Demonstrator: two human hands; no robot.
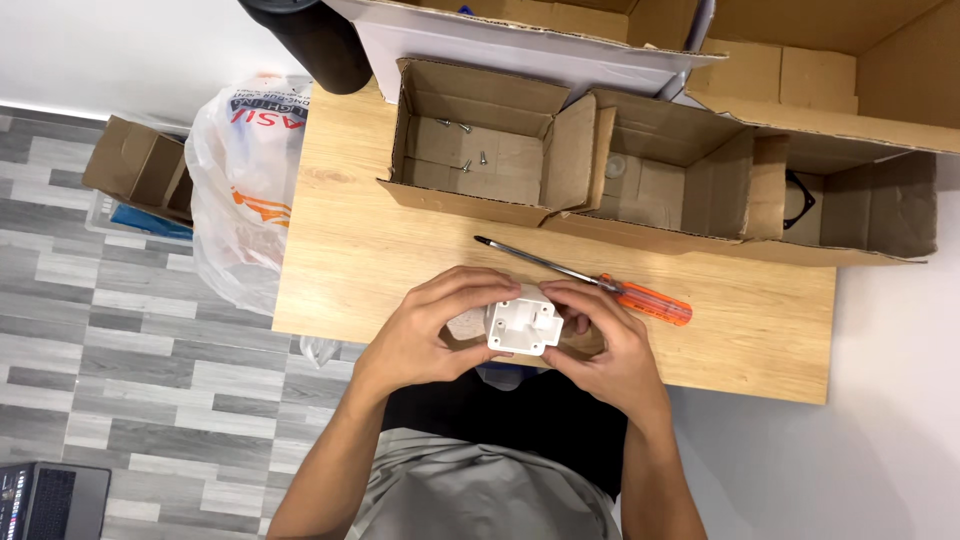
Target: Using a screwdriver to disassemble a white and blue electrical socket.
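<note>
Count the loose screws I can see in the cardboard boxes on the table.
4, all in the left open box: two near its back wall, one mid-floor, one just left of it. Box walls could be hiding more screws.

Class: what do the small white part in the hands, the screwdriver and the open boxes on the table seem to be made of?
White part: likely moulded plastic, smooth and matt, with crisp ribs.
Screwdriver: thin dark shaft with a slight sheen, apparently metal; glossy, translucent orange handle, probably plastic.
Open boxes: brown corrugated cardboard, dull, with creased flaps and raw edges.
</note>
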